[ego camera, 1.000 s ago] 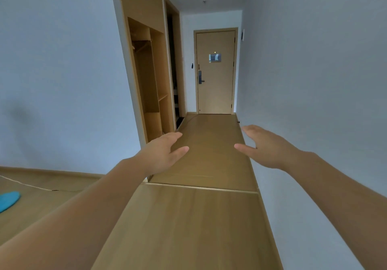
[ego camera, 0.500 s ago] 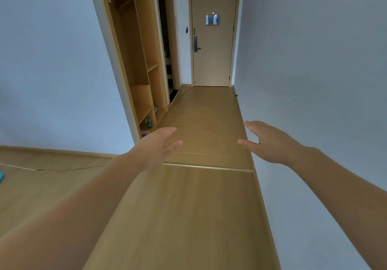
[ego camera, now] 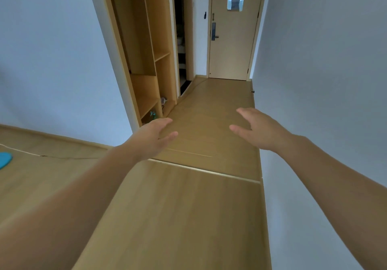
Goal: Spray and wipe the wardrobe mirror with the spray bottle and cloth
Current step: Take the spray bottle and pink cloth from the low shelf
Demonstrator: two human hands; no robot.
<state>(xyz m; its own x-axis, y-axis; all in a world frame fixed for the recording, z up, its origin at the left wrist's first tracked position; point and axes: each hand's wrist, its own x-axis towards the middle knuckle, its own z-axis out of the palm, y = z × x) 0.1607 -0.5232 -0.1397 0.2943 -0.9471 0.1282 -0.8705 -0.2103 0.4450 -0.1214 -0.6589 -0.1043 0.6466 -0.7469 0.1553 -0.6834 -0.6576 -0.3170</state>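
An open wooden wardrobe stands on the left of a hallway. On its bottom shelf a green spray bottle shows just above my left hand. No mirror and no cloth can be made out. My left hand and my right hand are both stretched out in front of me at mid-height, fingers straight and relaxed, holding nothing. The left hand is short of the wardrobe's lower corner.
The wooden floor runs ahead to a closed door with a handle. White walls flank the hallway. A dark doorway opens past the wardrobe. A thin cable and a blue object lie on the floor at left.
The view has tilted down and moved forward toward the wardrobe, so its lower shelves and the bottle came into sight. Both hands stay open and outstretched.
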